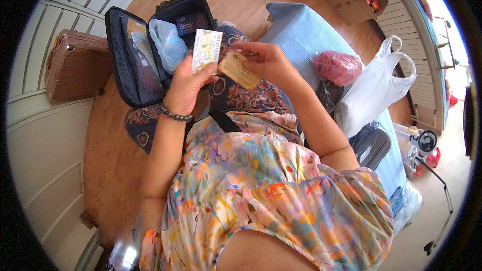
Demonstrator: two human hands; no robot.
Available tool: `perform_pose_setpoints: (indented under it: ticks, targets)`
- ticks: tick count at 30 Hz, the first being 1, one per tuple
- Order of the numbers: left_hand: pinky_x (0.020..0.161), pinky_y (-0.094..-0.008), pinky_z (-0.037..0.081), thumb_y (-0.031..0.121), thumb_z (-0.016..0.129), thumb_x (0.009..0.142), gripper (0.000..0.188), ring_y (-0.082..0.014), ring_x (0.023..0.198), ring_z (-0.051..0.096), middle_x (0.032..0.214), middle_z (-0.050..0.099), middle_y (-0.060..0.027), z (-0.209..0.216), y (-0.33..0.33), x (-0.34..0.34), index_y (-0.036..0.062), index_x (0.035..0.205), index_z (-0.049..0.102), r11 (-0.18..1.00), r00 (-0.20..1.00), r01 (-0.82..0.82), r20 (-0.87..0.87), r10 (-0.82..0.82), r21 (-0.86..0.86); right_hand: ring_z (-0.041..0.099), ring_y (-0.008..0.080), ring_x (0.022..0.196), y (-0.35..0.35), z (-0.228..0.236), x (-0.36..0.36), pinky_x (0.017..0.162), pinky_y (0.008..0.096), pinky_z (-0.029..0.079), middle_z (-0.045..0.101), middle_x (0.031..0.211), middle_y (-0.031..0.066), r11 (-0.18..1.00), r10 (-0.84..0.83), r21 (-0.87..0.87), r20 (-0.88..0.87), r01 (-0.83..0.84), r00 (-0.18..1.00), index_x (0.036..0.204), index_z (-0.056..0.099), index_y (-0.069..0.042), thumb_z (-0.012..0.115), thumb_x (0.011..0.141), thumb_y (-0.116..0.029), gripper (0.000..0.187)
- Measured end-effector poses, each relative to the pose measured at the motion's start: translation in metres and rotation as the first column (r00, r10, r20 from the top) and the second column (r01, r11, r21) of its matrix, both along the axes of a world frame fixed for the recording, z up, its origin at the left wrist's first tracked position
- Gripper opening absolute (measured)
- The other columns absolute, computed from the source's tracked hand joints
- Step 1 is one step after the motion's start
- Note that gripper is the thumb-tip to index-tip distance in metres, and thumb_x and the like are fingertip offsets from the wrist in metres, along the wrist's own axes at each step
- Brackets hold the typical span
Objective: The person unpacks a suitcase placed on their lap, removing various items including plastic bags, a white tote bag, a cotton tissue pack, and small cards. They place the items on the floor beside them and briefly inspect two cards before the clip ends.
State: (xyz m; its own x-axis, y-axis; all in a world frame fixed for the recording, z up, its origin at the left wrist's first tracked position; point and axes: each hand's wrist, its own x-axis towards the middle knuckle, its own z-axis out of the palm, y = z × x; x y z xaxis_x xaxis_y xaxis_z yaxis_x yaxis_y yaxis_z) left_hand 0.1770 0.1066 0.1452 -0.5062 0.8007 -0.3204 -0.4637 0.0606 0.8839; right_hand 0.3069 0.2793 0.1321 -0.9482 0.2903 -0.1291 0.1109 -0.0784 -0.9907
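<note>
My left hand (183,88), with a dark bead bracelet at the wrist, grips a white printed card or flat packet (207,47) with yellow marks, held upright. Pinched in my right hand (268,62) is a tan, card-like flat piece (239,72) with small print, tilted close beside the white one. Both are above my lap. Just beyond my left hand, a black soft case (131,83) lies unzipped with its lid spread to the left. Inside are a pale blue plastic bag (168,45), a dark booklet-like item (192,22) and papers in the lid's pocket.
A rose-gold hard suitcase (78,65) stands by the white panelled wall at left. On my right, a blue-checked cloth surface (296,32) carries a wrapped reddish bundle (337,68), a white plastic bag (376,90) and dark packaged items (370,145). A cardboard box (346,0) sits farther back.
</note>
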Motion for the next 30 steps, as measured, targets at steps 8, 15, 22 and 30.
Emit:
perform_pose_setpoints:
  ticks: [8,15,22,30]
  targets:
    - [0.068,-0.0237,0.051,-0.004,0.059,0.081,0.033,-0.0111,0.083,0.059,0.104,0.060,-0.0066,-0.004,0.011,0.009,-0.0018,0.113,0.050,0.967,0.964,-0.244,-0.095,0.250,0.070,0.062,0.0128,0.076,0.008,-0.005,0.012,0.065,0.0236,0.050,0.063,0.089,0.0067,0.951,-0.090,-0.289,0.072,0.108,0.993,0.103,0.057,0.001,0.062,0.084,-0.008,0.022]
    - [0.071,-0.0246,0.052,-0.005,0.057,0.082,0.037,-0.0127,0.088,0.059,0.109,0.058,-0.0078,0.000,0.009,0.011,-0.0019,0.118,0.048,0.970,0.973,-0.231,0.004,0.232,0.079,0.063,0.0150,0.067,-0.002,-0.013,0.008,0.059,0.0256,0.051,0.064,0.085,0.0076,0.869,-0.250,-0.426,0.060,0.252,0.966,0.101,0.059,0.002,0.059,0.086,-0.010,0.019]
    - [0.075,-0.0250,0.051,-0.002,0.056,0.084,0.039,-0.0132,0.093,0.058,0.114,0.057,-0.0063,0.000,0.004,0.010,0.0020,0.121,0.046,0.979,0.981,-0.193,0.015,0.192,0.072,0.062,0.0140,0.070,-0.001,-0.013,0.003,0.060,0.0263,0.051,0.064,0.086,0.0074,0.864,-0.294,-0.416,0.041,0.284,0.955,0.103,0.060,0.002,0.060,0.086,-0.008,0.020]
    - [0.072,-0.0253,0.052,-0.004,0.056,0.083,0.037,-0.0131,0.089,0.059,0.110,0.058,-0.0081,-0.001,0.003,0.009,-0.0006,0.119,0.047,0.970,0.974,-0.226,0.044,0.223,0.092,0.061,0.0136,0.071,-0.004,-0.011,0.000,0.059,0.0254,0.051,0.064,0.086,0.0081,0.880,-0.305,-0.376,0.021,0.290,0.952,0.101,0.061,0.003,0.060,0.086,-0.008,0.019]
